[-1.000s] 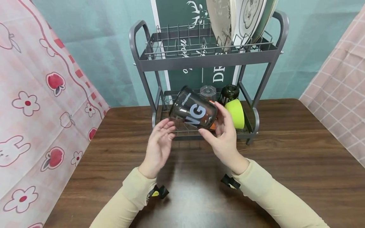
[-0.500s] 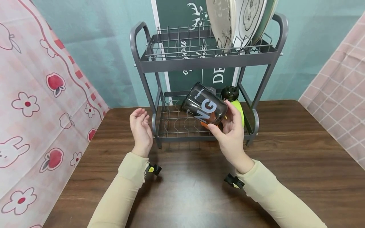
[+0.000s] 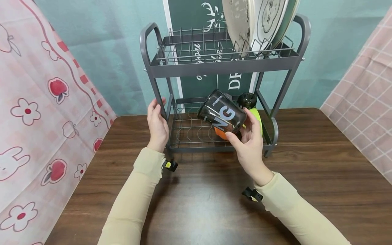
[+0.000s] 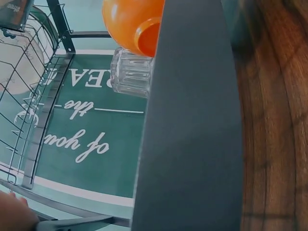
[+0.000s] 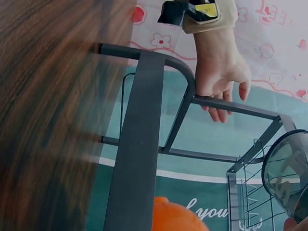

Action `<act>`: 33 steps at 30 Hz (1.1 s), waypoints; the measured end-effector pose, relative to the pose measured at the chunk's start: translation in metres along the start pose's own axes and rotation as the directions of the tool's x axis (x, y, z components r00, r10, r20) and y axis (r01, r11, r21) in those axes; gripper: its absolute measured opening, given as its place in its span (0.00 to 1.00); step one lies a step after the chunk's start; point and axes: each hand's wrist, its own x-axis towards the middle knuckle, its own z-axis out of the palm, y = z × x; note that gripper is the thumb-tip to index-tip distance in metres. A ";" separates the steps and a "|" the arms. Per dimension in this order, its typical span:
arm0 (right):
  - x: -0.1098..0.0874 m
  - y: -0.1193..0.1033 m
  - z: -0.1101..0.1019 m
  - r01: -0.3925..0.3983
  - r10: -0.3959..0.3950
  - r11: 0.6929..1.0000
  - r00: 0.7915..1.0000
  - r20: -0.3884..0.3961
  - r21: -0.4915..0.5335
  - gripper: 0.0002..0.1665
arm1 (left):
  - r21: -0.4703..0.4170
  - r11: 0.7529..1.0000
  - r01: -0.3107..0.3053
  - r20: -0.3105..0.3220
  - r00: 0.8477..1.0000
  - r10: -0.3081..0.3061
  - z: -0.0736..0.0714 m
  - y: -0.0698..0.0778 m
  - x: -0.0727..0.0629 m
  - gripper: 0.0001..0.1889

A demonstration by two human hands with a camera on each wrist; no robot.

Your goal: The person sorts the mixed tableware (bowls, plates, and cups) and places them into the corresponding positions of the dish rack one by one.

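Note:
A dark see-through cup [image 3: 223, 112] with pale "NG" lettering is held by my right hand [image 3: 251, 149], thumb on the near side and fingers at its base end. It is tilted, mouth toward the upper left, in front of the lower tier of the grey dish rack [image 3: 225, 66]. My left hand [image 3: 158, 127] is at the rack's left post, its fingers passing behind the post. In the right wrist view the left hand [image 5: 221, 77] has its thumb apart from the fingers, and the dark cup [image 5: 286, 168] shows at the right edge.
On the lower tier stand an orange cup [image 3: 220, 133], a lime-green cup [image 3: 256, 117], a dark cup [image 3: 246, 99] and a clear glass [image 4: 131, 72]. Several plates [image 3: 269, 20] stand upright on the upper tier. The rack is on a wooden table [image 3: 196, 204].
My left hand has left the dark cup, moved left, then forward to the rack's left post. My right hand has carried the cup to the right, slowing in the last half second.

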 end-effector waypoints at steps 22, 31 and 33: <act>0.064 0.015 0.005 -0.150 0.246 0.871 0.957 0.152 -0.467 0.44 | -0.057 0.998 -0.023 0.039 0.999 0.025 -0.005 -0.006 0.003 0.19; 0.097 0.016 0.021 -0.146 0.374 0.741 0.900 0.222 -0.656 0.46 | -0.035 0.998 -0.042 0.057 0.997 0.044 -0.006 -0.007 0.002 0.16; 0.104 0.018 0.026 -0.120 0.398 0.702 0.883 0.248 -0.702 0.45 | -0.032 0.998 -0.051 0.059 0.997 0.053 -0.006 -0.008 0.003 0.16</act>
